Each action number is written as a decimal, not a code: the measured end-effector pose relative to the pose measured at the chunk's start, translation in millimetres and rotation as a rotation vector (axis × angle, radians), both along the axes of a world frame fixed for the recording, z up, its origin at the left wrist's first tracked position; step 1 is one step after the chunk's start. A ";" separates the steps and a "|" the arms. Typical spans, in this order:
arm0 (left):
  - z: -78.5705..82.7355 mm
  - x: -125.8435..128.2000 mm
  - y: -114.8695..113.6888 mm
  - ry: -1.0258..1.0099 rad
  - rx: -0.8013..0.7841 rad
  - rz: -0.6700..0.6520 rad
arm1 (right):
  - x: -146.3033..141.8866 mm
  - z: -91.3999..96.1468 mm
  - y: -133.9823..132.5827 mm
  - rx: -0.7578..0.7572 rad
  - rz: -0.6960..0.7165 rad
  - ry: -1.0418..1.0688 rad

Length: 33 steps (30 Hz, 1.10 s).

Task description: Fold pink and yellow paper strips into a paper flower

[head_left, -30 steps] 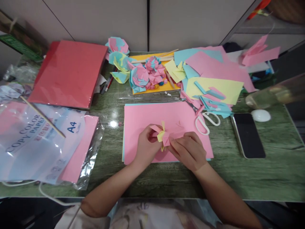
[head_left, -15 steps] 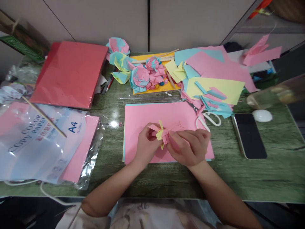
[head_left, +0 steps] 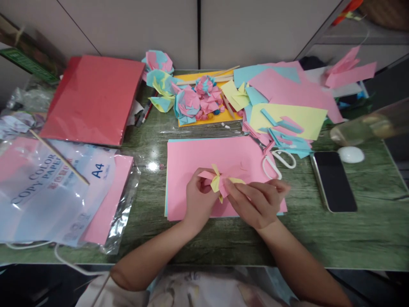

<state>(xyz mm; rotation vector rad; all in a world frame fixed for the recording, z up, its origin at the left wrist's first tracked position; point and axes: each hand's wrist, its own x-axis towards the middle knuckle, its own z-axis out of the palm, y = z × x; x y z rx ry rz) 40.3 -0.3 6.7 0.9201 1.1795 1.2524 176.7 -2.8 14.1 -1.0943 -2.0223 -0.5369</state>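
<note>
Between both hands is a folded paper flower in pink and yellow, held above a stack of pink paper. My left hand is closed around its left side, fingers partly hidden behind the petals. My right hand pinches the flower's right side between thumb and fingertips, and a yellow petal sticks out above those fingers. White-handled scissors lie just beyond my right hand, on the right edge of the stack.
Finished paper flowers and thin wires lie behind the stack. Paper scraps, a phone and a white mouse are to the right. Left are a red packet and a bag of copy paper with a stick on it.
The flower has turned in my fingers, so a yellow petal now shows on its right side where pink was. My right hand has shifted slightly downward and its fingers have straightened.
</note>
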 end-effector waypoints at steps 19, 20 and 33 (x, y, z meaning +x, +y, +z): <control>-9.4 -3.2 5.8 -0.336 -0.330 0.095 | -3.0 -5.2 3.0 -0.344 0.086 0.369; -8.8 -3.4 6.7 -0.388 -0.347 0.094 | -2.8 -3.2 3.8 -0.416 0.047 0.448; 0.5 -12.3 6.8 -0.591 -0.356 -0.378 | 7.7 0.2 18.1 -1.036 0.133 1.044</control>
